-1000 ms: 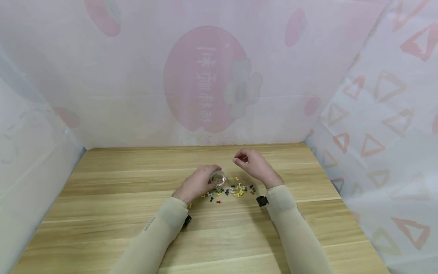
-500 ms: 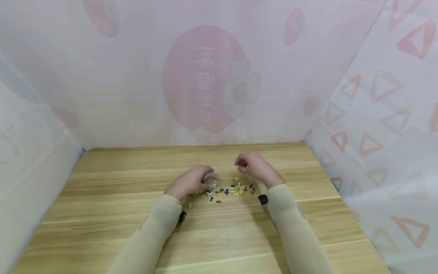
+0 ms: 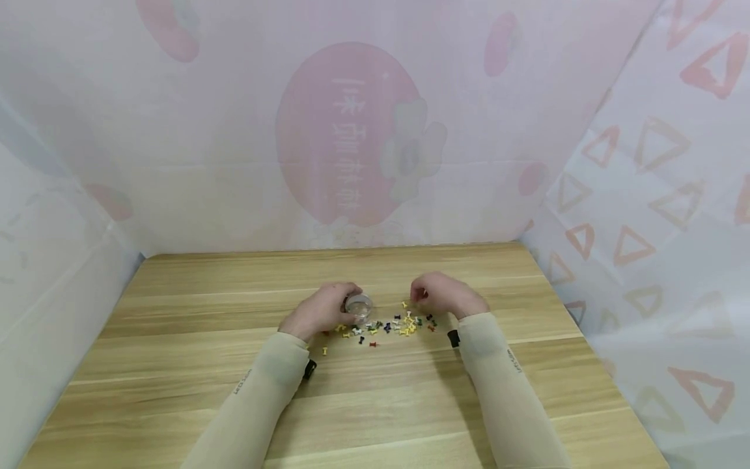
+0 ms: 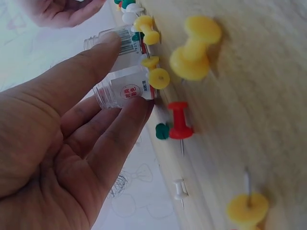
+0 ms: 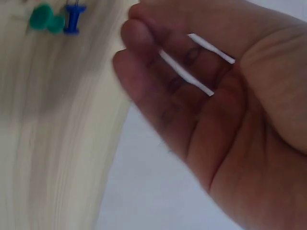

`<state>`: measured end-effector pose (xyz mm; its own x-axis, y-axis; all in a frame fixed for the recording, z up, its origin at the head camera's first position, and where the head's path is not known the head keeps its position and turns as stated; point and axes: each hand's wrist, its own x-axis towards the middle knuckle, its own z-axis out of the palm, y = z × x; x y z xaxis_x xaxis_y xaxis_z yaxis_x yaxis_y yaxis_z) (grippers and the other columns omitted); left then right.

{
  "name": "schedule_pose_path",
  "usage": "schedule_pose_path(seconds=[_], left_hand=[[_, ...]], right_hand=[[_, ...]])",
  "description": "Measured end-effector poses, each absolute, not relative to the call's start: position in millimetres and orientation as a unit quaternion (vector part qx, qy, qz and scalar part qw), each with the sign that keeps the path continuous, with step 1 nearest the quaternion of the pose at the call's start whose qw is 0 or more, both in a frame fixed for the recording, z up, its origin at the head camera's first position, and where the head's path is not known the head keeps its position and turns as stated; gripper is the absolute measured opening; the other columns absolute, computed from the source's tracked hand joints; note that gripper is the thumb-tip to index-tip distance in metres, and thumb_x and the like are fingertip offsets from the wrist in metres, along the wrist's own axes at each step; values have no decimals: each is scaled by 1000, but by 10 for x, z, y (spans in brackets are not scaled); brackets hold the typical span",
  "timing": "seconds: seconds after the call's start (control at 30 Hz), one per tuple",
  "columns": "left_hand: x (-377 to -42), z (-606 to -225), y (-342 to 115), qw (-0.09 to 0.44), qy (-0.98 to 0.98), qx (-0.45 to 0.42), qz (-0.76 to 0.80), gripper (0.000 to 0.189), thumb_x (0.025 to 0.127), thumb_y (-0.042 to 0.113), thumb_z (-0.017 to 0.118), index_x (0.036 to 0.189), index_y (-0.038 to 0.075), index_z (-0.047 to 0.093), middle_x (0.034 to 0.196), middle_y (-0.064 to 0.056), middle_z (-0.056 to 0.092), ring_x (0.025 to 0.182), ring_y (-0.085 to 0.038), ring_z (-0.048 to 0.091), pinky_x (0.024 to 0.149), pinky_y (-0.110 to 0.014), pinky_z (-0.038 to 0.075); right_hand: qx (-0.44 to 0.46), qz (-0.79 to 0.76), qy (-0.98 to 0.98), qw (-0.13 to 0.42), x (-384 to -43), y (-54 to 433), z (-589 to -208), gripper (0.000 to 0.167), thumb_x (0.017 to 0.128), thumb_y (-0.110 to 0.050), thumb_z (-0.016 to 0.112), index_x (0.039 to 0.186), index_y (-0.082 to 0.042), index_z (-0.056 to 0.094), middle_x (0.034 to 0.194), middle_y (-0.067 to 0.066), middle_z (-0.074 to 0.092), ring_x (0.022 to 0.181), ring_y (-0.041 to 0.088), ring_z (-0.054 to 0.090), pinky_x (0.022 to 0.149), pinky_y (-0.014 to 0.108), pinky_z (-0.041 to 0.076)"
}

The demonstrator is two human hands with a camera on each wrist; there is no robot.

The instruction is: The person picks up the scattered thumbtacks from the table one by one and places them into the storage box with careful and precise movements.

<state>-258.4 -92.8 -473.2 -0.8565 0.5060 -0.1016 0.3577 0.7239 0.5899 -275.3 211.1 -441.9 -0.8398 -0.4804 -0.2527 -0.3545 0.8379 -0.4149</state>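
My left hand (image 3: 325, 309) holds a small clear jar (image 3: 359, 307), its thumb and fingers on opposite sides. The left wrist view shows the jar's printed label (image 4: 130, 90), with the thumb (image 4: 103, 52) crossing in front of the jar. To the right, my right hand (image 3: 443, 294) hovers low over the table, close to a yellow push pin (image 3: 404, 304). Its fingers (image 5: 153, 96) bend loosely in the right wrist view, and no object shows between them. Many coloured push pins (image 3: 408, 324) lie scattered between and in front of the hands.
The pins rest on a wood-grain table (image 3: 363, 410). A red push pin (image 3: 373, 344) and a yellow one (image 3: 325, 351) lie nearer the front. Pale printed sheets form a back wall (image 3: 234, 163) and side walls.
My left hand has shifted left with the jar, and a little away from the pin pile. The right hand has come down and slightly right, nearer the pins.
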Motion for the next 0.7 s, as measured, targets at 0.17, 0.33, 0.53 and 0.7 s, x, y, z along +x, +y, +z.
schedule_pose_path(seconds=[0.17,0.33,0.53,0.7], left_hand=[[-2562,-4702,-908,137,921,226,287,57,104,12,91,156,0,68,150,-22,77,138,-40,75,120,-57,62],[-2548,-4665,-901,146,919,218,293,59,104,16,92,157,3,68,147,-19,78,132,-36,76,114,-55,65],[-2560,-4648,-951,164,906,202,335,76,105,20,91,170,5,56,164,-22,69,143,-39,71,111,-55,65],[-2592,-4667,-981,182,881,170,403,75,108,26,88,172,7,54,174,-24,61,162,-49,58,132,-66,50]], right_hand=[[-169,-150,950,214,-2728,2223,-4395,14,103,6,78,104,-8,82,106,6,81,92,18,65,87,36,58],[-126,-150,947,253,-2696,2253,-4378,9,105,-8,88,104,-10,79,103,4,76,91,18,62,83,35,53],[-119,-148,947,259,-2680,2241,-4380,12,105,-8,87,99,-10,77,95,2,72,86,17,60,79,32,49],[-123,-146,946,260,-2689,2215,-4392,13,107,-7,85,97,-10,77,91,0,69,84,16,58,77,31,48]])
